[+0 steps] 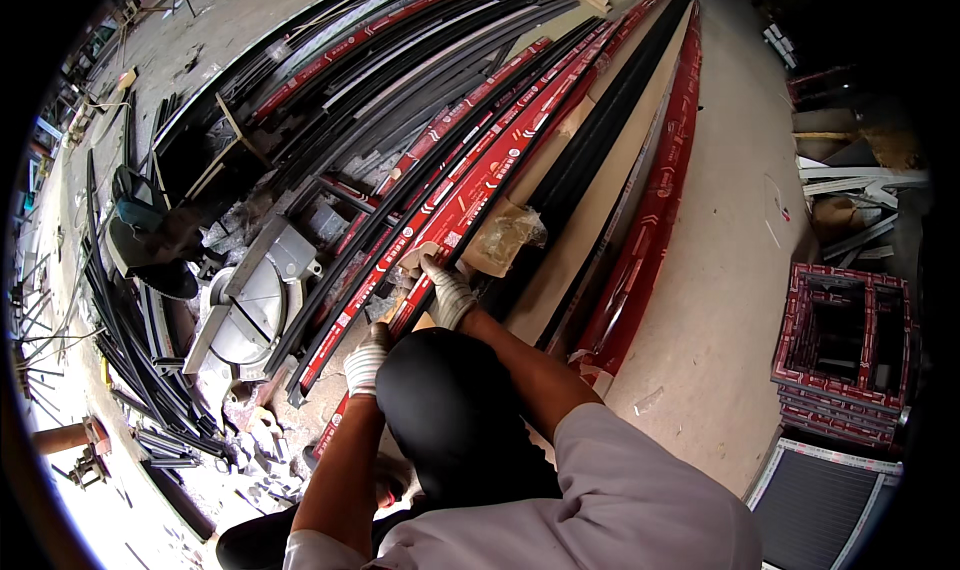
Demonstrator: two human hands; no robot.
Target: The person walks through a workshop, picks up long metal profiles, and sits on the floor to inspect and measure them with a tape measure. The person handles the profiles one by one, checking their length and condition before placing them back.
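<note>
Both my hands wear whitish knit gloves and are at a long metal profile [412,305] wrapped in red printed film. My right hand [453,295] grips it from the right side, its fingertips on the red film. Lower down, my left hand [366,366] is closed at the same profile, partly hidden by my dark-clad knee. Close along its left lies another red-filmed profile [365,295], with black profiles [330,295] beyond. A block of foam or cardboard in clear plastic [500,240] sits just past my right hand.
A round silver saw table [240,315] stands at left, beside a dark saw head [150,225]. Long profiles fan out ahead. Red-wrapped lengths [650,230] lie on the right. Stacked red-wrapped frames [840,370] and a grey panel [815,505] are far right. Offcuts [265,470] litter the left floor.
</note>
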